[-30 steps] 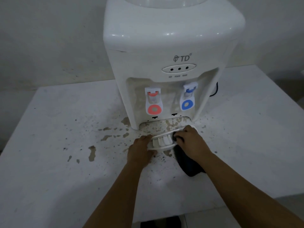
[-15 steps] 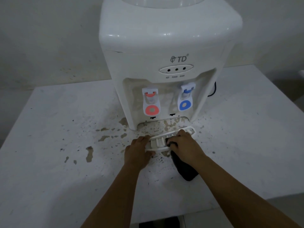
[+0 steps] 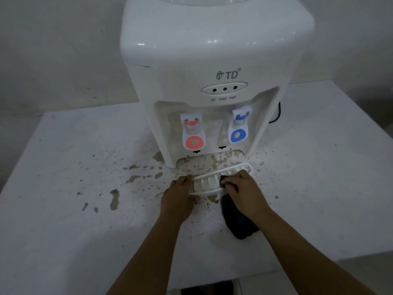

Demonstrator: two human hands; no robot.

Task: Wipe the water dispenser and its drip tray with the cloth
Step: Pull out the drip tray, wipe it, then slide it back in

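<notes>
Cloth [image 3: 236,218] bunched in right hand [image 3: 244,192], pressed into drip tray [image 3: 209,184].

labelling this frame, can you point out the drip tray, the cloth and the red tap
drip tray [image 3: 209,182]: head view, on its white ribs.
cloth [image 3: 238,222]: head view, on the dark bulk trailing under the right wrist.
red tap [image 3: 193,133]: head view, on its lever body.

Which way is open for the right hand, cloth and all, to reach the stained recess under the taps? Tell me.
Probably yes, straight ahead. The right hand grips the dark cloth on the pulled-out drip tray, held by the left hand. Only the tray's far rim lies before the stained recess; nothing else blocks it.
</notes>
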